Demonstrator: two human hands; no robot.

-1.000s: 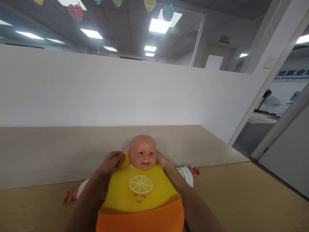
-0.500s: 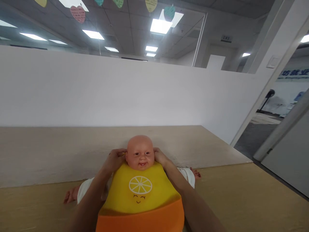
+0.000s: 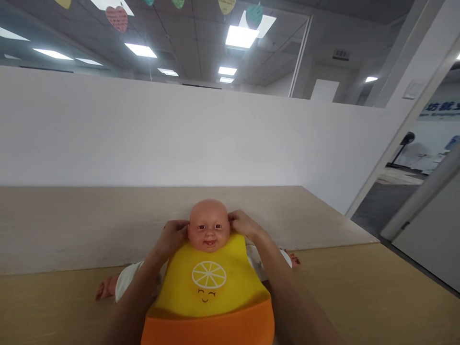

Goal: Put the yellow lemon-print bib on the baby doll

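A baby doll [image 3: 209, 215] lies face up on the table, its arms in white sleeves spread to both sides. Over its chest is a yellow bib [image 3: 183, 297] with a lemon-slice print, a smiling face and an orange pocket along the bottom. My left hand [image 3: 173, 238] is closed at the left side of the doll's neck, fingers curled in by the bib's upper edge. On the other side, my right hand [image 3: 245, 224] pinches by the doll's ear, where the bib's neck part runs up. The doll's head hides the fingertips and the bib's ends behind the neck.
The pale wooden table [image 3: 359, 282] reaches back to a white partition [image 3: 161, 134] with glass above it. Paper hearts [image 3: 117, 19] are stuck on the glass. An open doorway with a grey door [image 3: 431, 235] stands at the right.
My right hand has risen slightly and shifted right, its wrist now bent higher beside the doll's head. The bib's right upper edge has lifted with it. My left hand stays nearly in place.
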